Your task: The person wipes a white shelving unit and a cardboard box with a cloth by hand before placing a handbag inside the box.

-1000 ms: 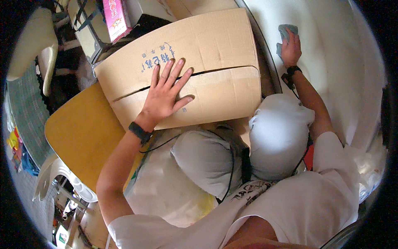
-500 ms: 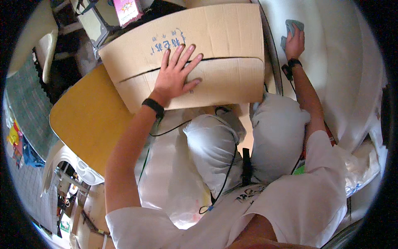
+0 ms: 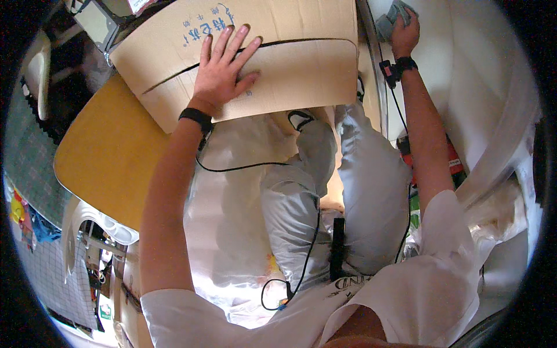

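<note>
My left hand (image 3: pixel 223 72) lies flat on top of a brown cardboard box (image 3: pixel 301 69), fingers spread across the dark gap between its flaps. At the upper right, my right hand (image 3: pixel 405 33) grips a grey-green cloth (image 3: pixel 395 17) and presses it against a pale, smooth upright surface (image 3: pixel 458 64). The fingers of that hand curl over the cloth, and part of it bunches out past them. A black band sits on each wrist, and thin black cords run down from them.
Left of the box stands a chair with a yellow-brown seat (image 3: pixel 110 156). A large, whitish plastic-wrapped bundle (image 3: pixel 226 203) lies beside my legs. Red-and-black packaging (image 3: pixel 455 159) is below my right forearm. A white plastic stool (image 3: pixel 110 226) stands at the lower left.
The box, with my left hand on it, appears higher and further left. My right hand with the cloth has moved up and slightly left. My legs appear straighter.
</note>
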`<state>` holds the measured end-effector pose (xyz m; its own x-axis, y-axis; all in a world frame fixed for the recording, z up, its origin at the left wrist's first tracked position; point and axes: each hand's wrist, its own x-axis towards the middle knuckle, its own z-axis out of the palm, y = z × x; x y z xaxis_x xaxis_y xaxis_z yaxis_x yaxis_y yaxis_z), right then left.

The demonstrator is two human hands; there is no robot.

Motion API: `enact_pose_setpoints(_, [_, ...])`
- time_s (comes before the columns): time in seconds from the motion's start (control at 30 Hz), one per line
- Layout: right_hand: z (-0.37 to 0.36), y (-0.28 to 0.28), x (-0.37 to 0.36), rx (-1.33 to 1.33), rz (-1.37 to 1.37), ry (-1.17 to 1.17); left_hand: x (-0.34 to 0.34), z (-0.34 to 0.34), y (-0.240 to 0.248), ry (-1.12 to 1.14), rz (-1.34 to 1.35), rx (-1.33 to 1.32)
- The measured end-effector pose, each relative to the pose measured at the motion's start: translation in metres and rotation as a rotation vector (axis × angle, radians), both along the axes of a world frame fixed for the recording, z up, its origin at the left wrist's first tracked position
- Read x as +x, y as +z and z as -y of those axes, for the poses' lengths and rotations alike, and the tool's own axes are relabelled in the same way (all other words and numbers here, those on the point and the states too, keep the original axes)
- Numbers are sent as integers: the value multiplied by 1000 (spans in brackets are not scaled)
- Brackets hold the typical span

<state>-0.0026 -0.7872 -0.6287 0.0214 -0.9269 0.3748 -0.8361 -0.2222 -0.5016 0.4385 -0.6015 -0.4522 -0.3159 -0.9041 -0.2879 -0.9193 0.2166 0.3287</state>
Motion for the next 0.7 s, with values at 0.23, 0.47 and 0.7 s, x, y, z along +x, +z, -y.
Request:
enact_pose_setpoints(0.23, [-65, 43, 23, 393, 156, -97, 7, -6, -3, 8, 2, -59])
enact_pose_setpoints(0.47, [-114, 88, 30, 684, 513, -279, 8, -5, 7, 18, 57, -62])
enact_pose_setpoints(0.7, [-149, 179, 59, 569, 337, -280, -16, -5, 25, 55, 111, -94])
